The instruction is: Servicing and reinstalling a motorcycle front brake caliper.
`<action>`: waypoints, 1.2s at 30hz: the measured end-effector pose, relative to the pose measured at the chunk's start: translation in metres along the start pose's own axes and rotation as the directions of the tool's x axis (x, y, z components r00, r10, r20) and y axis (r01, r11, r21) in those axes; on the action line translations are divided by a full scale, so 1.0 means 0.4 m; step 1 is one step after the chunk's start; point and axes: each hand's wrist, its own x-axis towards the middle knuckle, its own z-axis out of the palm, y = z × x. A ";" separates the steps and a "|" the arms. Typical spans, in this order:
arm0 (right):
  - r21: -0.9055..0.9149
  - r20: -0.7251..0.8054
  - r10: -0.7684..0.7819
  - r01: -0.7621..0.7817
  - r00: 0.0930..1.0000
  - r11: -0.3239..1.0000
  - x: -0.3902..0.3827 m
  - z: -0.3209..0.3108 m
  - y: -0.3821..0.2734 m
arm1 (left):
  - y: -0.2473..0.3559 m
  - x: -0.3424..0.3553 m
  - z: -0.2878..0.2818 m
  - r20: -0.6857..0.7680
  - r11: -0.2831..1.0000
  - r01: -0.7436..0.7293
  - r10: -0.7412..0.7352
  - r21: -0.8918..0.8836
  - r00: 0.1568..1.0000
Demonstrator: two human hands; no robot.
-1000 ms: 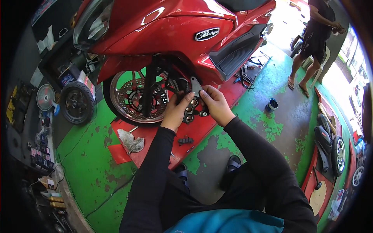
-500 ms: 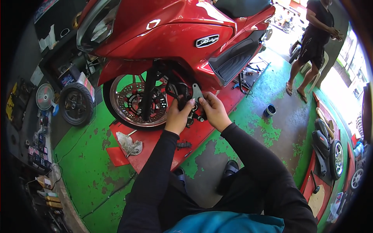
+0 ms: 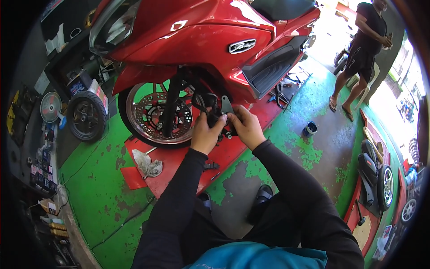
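Note:
Both my hands are closed around a dark brake caliper in front of the scooter's fork. A grey metal bracket sticks up from it between my fingers. My left hand grips the near left side. On the right side, my right hand pinches it, its thumb close to the left thumb. My fingers hide much of the caliper. Beside it is the red scooter's front wheel with a drilled brake disc. A dark brake pad lies below my hands on the red lift platform.
A crumpled whitish rag lies on the platform, left of my arms. Rightward on the green floor stands a small dark tub. A loose wheel and a fan are at the left. Another person stands far right.
My right thumb and fingers have shifted inward, nearer the left thumb, covering more of the caliper. The other person's forearms have moved slightly.

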 end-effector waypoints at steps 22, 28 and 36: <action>0.161 0.188 -0.048 0.017 0.981 0.987 -0.007 -0.038 -0.032 | -0.047 -0.003 -0.026 0.250 0.698 0.336 -0.227 -0.632 0.941; 0.120 0.232 0.126 -0.157 0.964 0.980 -0.006 -0.049 -0.076 | -0.035 -0.009 -0.034 0.270 0.646 0.358 -0.236 -0.674 0.934; 0.108 0.244 0.205 -0.237 0.948 0.966 -0.016 -0.043 -0.081 | -0.029 -0.007 -0.034 0.291 0.621 0.350 -0.198 -0.702 0.936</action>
